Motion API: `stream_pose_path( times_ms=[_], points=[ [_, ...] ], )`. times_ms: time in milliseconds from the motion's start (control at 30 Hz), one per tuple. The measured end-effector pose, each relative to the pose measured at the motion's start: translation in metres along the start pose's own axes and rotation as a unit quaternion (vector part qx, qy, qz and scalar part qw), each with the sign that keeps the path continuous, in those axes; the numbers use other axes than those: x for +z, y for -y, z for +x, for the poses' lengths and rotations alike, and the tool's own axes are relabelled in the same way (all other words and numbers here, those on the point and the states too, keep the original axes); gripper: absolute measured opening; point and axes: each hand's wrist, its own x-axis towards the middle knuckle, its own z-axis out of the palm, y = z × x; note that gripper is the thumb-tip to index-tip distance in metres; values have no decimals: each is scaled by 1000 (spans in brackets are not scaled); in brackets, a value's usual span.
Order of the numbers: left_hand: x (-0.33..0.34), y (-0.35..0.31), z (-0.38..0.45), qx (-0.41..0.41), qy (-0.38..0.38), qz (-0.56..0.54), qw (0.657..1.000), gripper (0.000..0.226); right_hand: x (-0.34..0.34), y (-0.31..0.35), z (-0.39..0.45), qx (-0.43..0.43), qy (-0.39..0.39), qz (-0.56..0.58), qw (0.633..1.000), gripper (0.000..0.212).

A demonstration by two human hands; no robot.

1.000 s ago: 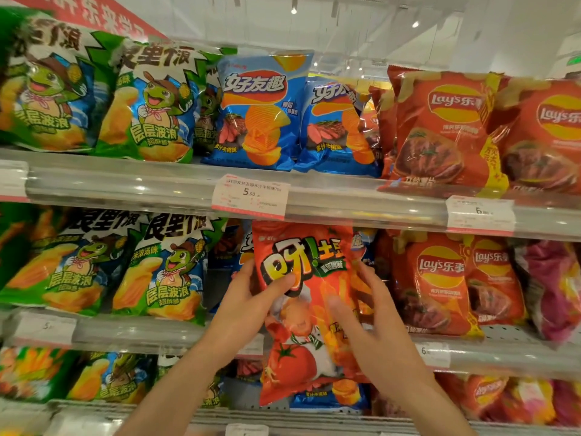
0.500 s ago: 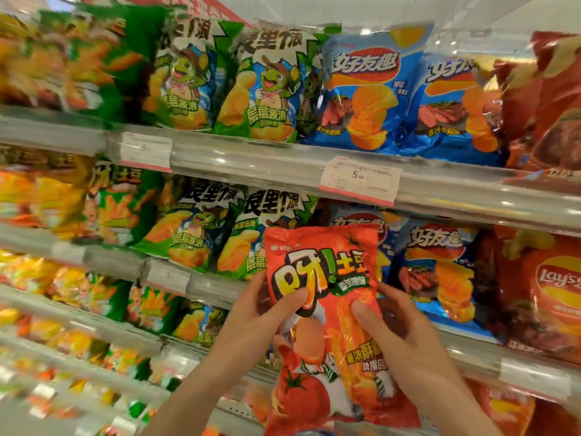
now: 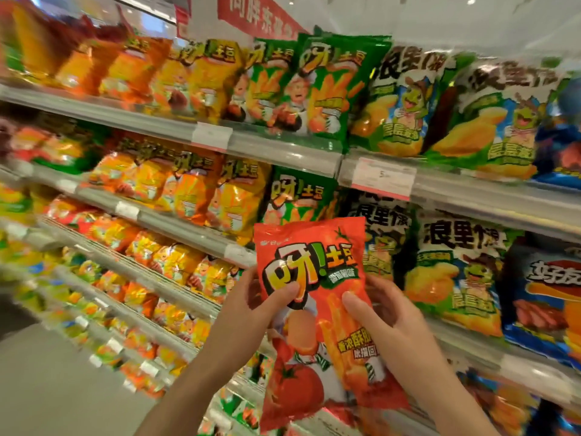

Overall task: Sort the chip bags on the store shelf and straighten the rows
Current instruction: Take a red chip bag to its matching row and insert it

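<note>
I hold a red tomato-flavour chip bag [image 3: 314,309] upright in front of the shelves, away from any row. My left hand [image 3: 251,313] grips its left edge with the thumb across the front. My right hand [image 3: 386,322] grips its right side, thumb on the front. Behind it stand rows of green bags with the same logo [image 3: 301,86], orange and yellow bags [image 3: 195,73] to the left, and green-blue frog-cartoon bags [image 3: 456,265] to the right.
Shelf rails with price tags [image 3: 382,179] run across the view. Blue chip bags [image 3: 547,297] sit at the far right. The aisle floor [image 3: 56,382] lies at the lower left. A red banner [image 3: 261,17] hangs above.
The view has swung left along the shelf: the Lay's bags are gone, and orange, yellow and green bags have come in. Both hands still carry the red bag.
</note>
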Motion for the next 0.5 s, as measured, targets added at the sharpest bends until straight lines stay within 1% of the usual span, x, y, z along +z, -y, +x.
stream_pose_path(
  times_ms=[100, 167, 200, 233, 333, 367, 500],
  points=[
    [-67, 1, 7, 2, -38, 1, 999, 52, 70, 17, 17, -8, 37, 1, 999, 51],
    [-107, 0, 10, -1, -64, -3, 998, 50, 111, 27, 29, -14, 57, -3, 998, 43],
    [-126, 0, 12, -3, -76, -5, 997, 47, 130, 31, 36, -16, 67, -1, 998, 44],
    [-145, 2, 16, -3, -87, -3, 996, 44, 149, 33, 44, -17, 80, 3, 997, 49],
    [-196, 9, 27, 0, -123, -6, 992, 44, 202, 40, 68, -11, 117, -2, 993, 79],
    [-212, 12, 32, 0, -137, -9, 991, 44, 219, 41, 76, -12, 126, -1, 992, 85],
    [-271, 25, 59, -3, -170, -2, 985, 43, 285, 45, 112, -30, 159, 23, 987, 90]
  ],
)
